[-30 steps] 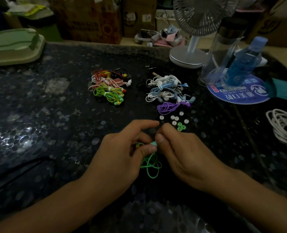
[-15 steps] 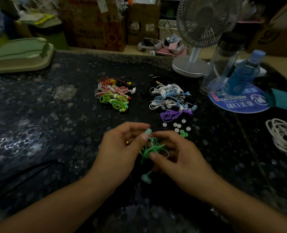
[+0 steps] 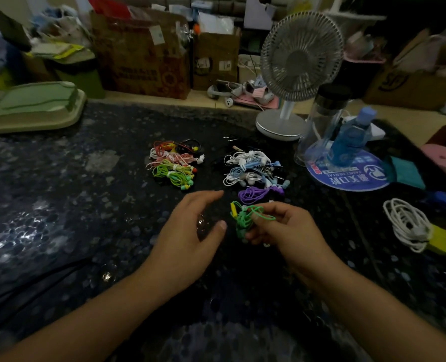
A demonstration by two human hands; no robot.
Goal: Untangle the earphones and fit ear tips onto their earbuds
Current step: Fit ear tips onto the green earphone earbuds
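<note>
Desk (image 3: 59,205) surface, dark and speckled, is carrying everything we are working on. At far left a pale green tray (image 3: 31,107) is sitting on its corner. Moving right, a tied pile of red, pink and yellow-green earphones (image 3: 176,163) is lying beyond our left hand (image 3: 190,236), which is hovering with fingers spread and relaxed, holding nothing. Just beside it, our right hand (image 3: 289,231) is pinching the green earphones (image 3: 245,218) between thumb and fingertips; the cord is bunched into a loose tangle with no clear long axis, a yellowish end poking up and leftward, one loop sticking out to the right, and a pale earbud hanging at the bottom, blurred. Beyond that hand, a purple bundle (image 3: 255,194) and a white and blue heap (image 3: 253,168) are lying close together. Loose ear tips are mostly hidden behind our fingers. Further right, a fan (image 3: 300,56), a clear bottle (image 3: 321,121) and a blue bottle (image 3: 352,134) are standing, the bottles on a round blue pad (image 3: 347,176) whose Chinese print is reading upside down to us. A white cable coil (image 3: 404,223) is lying at the right edge.
</note>
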